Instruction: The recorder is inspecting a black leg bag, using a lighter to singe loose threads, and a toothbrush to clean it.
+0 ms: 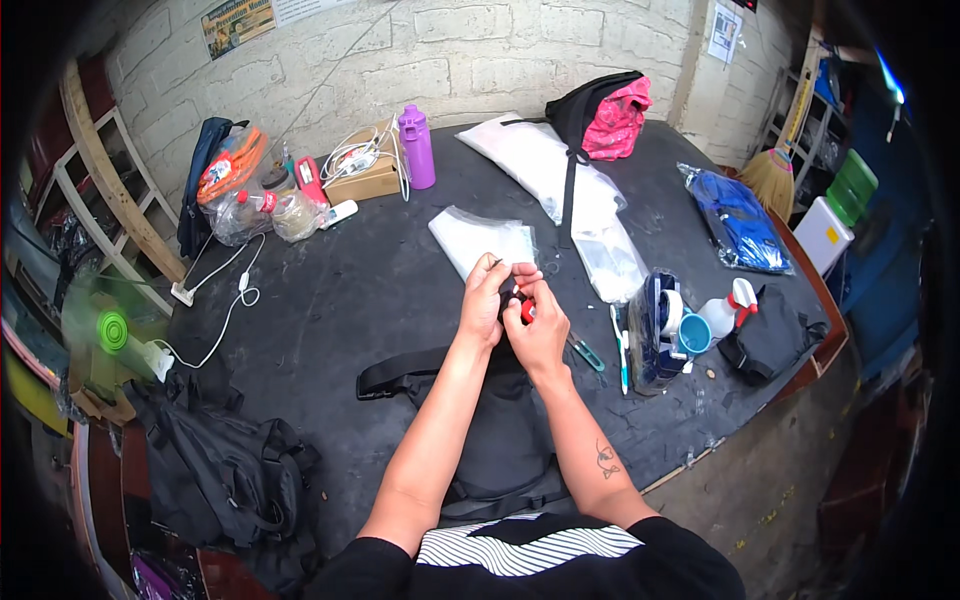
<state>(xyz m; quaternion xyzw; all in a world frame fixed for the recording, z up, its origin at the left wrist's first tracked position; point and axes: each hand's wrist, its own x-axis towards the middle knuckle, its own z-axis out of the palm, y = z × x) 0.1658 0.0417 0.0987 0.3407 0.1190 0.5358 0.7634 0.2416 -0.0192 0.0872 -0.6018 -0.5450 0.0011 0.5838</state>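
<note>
A pale, painted block wall (470, 60) with visible mortar lines closes off the far side of the room, carrying a coloured poster (238, 25) at upper left and a white printed sheet (725, 33) toward the right. A broad table (330, 290) with a scuffed black top stands before it, between a pale slatted frame (128, 175) on the left and shelving (812, 115) on the right. Bare grey floor (775, 480) shows at lower right, while a bluish-white glare (890, 78) shines at upper right.

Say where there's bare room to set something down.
The widest bare patch of dark tabletop is at left, between white cable, cardboard box and the black bag under the forearms; a smaller one lies between white packages and blue packet. Crowded: right front, with spray bottle, cup and black pouch.
</note>
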